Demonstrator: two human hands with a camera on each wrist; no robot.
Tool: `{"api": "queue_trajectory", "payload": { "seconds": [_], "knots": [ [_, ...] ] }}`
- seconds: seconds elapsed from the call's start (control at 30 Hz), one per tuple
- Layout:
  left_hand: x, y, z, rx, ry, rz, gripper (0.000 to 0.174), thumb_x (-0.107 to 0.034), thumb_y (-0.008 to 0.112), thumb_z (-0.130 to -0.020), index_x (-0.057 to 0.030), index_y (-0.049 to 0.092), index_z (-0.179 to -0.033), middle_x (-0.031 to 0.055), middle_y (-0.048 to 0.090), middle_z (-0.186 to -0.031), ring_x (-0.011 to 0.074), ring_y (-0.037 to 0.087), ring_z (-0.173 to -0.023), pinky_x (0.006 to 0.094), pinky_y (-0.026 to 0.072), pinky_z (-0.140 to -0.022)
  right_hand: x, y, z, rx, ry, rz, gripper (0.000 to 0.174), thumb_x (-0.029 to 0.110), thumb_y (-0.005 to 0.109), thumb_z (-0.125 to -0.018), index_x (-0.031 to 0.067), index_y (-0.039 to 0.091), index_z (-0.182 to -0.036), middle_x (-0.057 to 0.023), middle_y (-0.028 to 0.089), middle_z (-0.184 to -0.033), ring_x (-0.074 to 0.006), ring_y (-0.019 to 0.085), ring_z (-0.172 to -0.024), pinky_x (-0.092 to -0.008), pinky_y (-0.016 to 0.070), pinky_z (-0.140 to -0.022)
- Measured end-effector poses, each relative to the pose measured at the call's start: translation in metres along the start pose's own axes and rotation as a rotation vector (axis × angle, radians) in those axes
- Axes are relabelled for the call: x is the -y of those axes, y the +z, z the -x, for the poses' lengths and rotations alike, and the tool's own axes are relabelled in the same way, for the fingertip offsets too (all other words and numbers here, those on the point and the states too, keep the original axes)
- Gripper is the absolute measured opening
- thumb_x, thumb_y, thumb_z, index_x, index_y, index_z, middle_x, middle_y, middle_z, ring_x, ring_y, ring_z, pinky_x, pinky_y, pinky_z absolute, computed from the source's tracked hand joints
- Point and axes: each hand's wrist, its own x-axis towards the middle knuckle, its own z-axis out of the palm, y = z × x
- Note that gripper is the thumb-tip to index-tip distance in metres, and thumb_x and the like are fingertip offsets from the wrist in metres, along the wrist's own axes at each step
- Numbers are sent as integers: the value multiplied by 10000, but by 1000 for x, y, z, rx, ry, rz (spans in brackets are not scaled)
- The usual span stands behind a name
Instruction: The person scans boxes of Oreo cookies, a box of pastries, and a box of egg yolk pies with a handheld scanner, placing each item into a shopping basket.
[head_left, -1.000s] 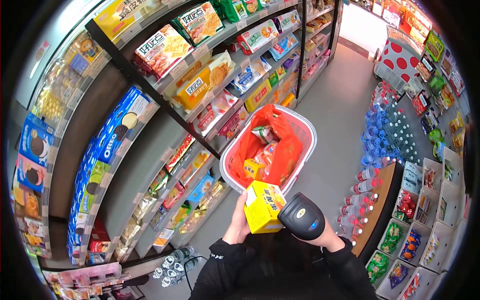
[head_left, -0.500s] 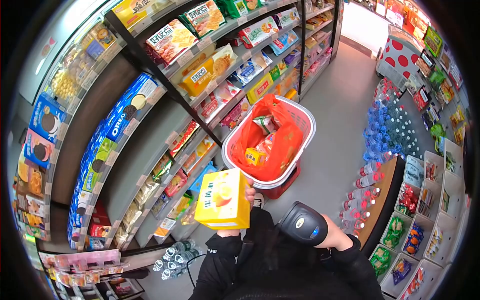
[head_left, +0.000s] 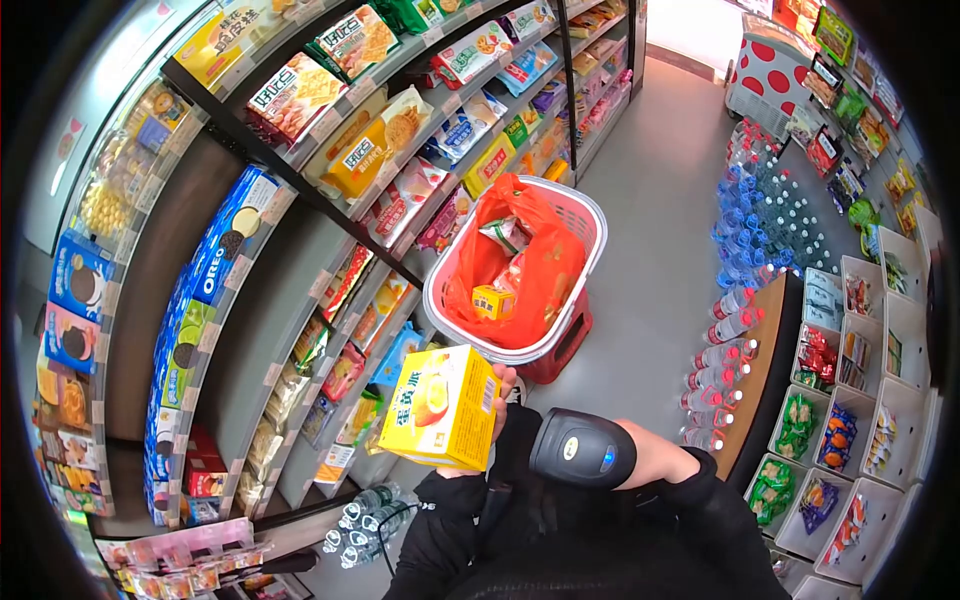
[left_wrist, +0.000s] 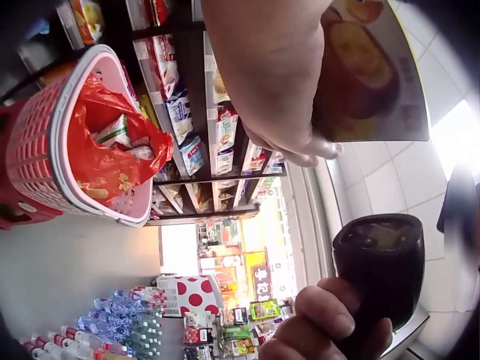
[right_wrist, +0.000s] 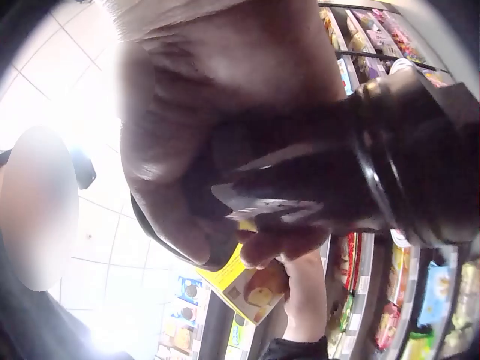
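Observation:
My left hand (left_wrist: 262, 67) grips a yellow box (head_left: 430, 405) with egg-yolk-pie pictures, held in front of my body in the head view. Fingers (head_left: 503, 388) curl round its right edge, and the palm is hidden behind it. A printed barcode (head_left: 489, 393) shows on the box's right face. To the right of the box, my right hand (right_wrist: 225, 82) holds a black barcode scanner (head_left: 580, 448), its fingers wrapped round the handle. The scanner's head sits a short gap away from the box, level with its lower half.
Beyond the box stands a pink-white basket (head_left: 597, 230) lined with a red plastic bag (head_left: 545, 275) holding several snack packs, on a red stool (head_left: 560, 350). Shelves of biscuits (head_left: 235, 235) rise at left. Bottles (head_left: 720, 380) and snack bins (head_left: 840, 440) line the right.
The box has moved left from beside the basket's near edge and been turned, so its barcode face now shows. The scanner first drew apart from the box, then shifted slightly left.

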Motion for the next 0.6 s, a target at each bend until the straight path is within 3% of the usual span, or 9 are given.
{"api": "queue_trajectory", "payload": {
  "seconds": [0.23,0.37,0.43,0.47,0.57,0.6],
  "knots": [
    [-9,-15,7,-119,-32,-14,519,-407,445,-834,-56,365,-1209,198,340,-1236,341,280,-1207,428,467,-763,0,4,-3,17,-9,-7,353,85,678,-586,-5,505,-880,-150,569,-795,-294,542,-725,-330,437,-689],
    [-11,-22,11,-31,-37,-91,502,-390,439,-835,-66,359,-1210,193,334,-1243,354,283,-1204,427,470,-752,2,4,-4,33,21,-33,370,74,677,-589,-6,510,-909,-142,574,-820,-268,548,-745,-325,437,-712],
    [-9,-21,14,-111,-17,9,478,-366,432,-835,-73,357,-1205,189,336,-1245,368,290,-1197,419,472,-742,1,4,-5,42,29,-47,383,69,677,-589,-6,511,-927,-140,574,-837,-259,548,-757,-322,436,-722],
    [-6,-19,17,-59,17,-98,446,-328,426,-838,-74,356,-1199,185,339,-1244,375,290,-1198,428,472,-732,0,5,-4,28,31,-42,398,66,677,-591,-7,511,-946,-139,572,-854,-253,547,-774,-317,434,-733],
    [-12,-29,20,-93,26,-19,431,-310,422,-849,-72,351,-1201,189,335,-1245,368,276,-1209,452,467,-733,1,5,-6,42,42,-32,423,63,675,-596,-7,508,-979,-141,567,-888,-248,543,-806,-313,429,-755],
    [-14,-32,21,-20,-3,-5,470,-305,482,-821,-31,372,-1187,224,347,-1237,380,234,-1225,475,448,-787,2,5,-8,60,53,-24,433,63,674,-600,-7,507,-993,-143,563,-904,-249,540,-823,-313,425,-766]
  ]
}}
